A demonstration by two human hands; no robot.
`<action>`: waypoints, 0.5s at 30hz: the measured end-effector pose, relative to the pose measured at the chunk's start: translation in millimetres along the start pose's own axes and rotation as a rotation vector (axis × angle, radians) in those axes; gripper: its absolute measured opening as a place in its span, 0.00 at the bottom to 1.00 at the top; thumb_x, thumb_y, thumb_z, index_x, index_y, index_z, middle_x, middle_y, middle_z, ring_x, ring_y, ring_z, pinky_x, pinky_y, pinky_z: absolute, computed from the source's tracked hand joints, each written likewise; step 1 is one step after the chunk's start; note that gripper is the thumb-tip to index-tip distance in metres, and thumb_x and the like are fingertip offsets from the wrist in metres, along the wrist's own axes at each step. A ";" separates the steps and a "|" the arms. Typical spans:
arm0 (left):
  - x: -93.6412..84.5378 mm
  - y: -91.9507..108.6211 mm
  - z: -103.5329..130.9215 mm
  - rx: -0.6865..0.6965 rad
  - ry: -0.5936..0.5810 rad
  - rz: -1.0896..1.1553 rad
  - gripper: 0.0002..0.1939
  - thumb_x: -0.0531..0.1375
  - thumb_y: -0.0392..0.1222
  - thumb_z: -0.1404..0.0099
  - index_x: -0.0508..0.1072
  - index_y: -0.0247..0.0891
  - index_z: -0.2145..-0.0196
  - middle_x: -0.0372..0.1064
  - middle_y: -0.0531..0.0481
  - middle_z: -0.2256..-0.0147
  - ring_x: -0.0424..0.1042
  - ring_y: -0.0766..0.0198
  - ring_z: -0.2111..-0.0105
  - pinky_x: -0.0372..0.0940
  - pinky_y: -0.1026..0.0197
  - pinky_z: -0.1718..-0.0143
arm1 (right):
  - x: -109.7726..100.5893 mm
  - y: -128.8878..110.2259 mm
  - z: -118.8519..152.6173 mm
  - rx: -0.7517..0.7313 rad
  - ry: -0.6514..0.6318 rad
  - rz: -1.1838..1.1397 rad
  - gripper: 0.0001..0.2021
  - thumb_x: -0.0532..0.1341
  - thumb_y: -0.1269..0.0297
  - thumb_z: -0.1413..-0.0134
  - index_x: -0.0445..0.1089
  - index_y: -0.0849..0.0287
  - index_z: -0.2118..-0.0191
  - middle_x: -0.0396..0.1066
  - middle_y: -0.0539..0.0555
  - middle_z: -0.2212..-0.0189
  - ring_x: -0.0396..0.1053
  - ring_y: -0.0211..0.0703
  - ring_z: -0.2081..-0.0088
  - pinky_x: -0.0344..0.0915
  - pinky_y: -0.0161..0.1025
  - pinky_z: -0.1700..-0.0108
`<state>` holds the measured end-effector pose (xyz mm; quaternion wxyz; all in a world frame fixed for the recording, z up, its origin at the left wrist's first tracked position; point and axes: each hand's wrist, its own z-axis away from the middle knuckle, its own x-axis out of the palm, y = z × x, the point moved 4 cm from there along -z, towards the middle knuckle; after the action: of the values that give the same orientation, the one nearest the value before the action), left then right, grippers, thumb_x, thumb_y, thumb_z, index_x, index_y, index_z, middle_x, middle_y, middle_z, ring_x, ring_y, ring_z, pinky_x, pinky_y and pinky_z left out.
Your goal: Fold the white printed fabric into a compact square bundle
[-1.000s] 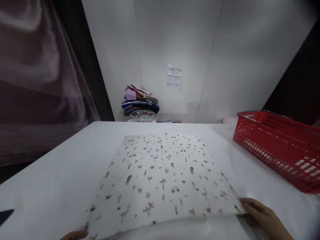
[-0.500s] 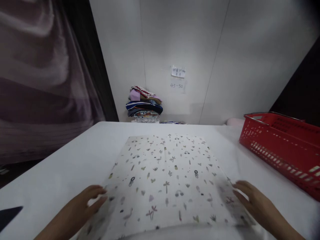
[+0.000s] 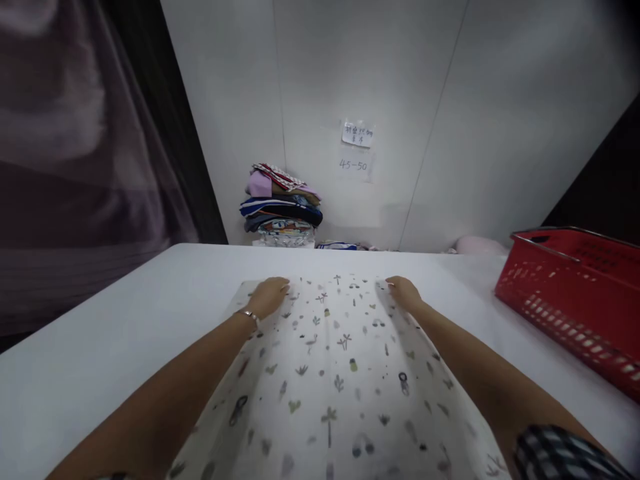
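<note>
A white cloth [image 3: 340, 373] printed with small palms, birds, rainbows and leaves stretches from the white table's far part towards me. At its far left corner, my left hand [image 3: 270, 297] has its fingers closed on the edge; a bracelet circles that wrist. My right hand [image 3: 404, 293] pinches the far edge on the other side, its fingertips pointing inward. Between the hands the cloth lies fairly smooth, while its sides sag in shadow beside my forearms. The fingers' undersides are hidden.
A red plastic basket [image 3: 575, 293] with a wire handle stands at the table's right. Beyond the far table edge rises a pile of folded fabrics [image 3: 283, 207] against the wall. Handwritten paper signs [image 3: 357, 133] hang there. A purplish curtain [image 3: 65, 167] hangs at left.
Both hands have moved forward from the cloth's near sides to its far edge and closed on it. My forearms now stretch along the cloth. The view has shifted slightly.
</note>
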<state>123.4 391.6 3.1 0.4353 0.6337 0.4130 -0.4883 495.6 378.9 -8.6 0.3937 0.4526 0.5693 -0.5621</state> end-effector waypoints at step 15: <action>25.4 -6.1 -51.0 -0.134 0.065 -0.096 0.14 0.48 0.38 0.38 0.72 0.36 0.62 0.66 0.41 0.58 0.63 0.55 0.53 0.58 0.56 0.54 | 20.7 -5.8 -58.8 0.040 -0.020 0.170 0.13 0.50 0.71 0.44 0.67 0.61 0.56 0.67 0.60 0.57 0.66 0.46 0.58 0.58 0.36 0.62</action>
<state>135.5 444.5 -15.3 0.4389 0.5981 0.4886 -0.4592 487.8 439.2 -23.3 0.4364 0.5015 0.5135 -0.5425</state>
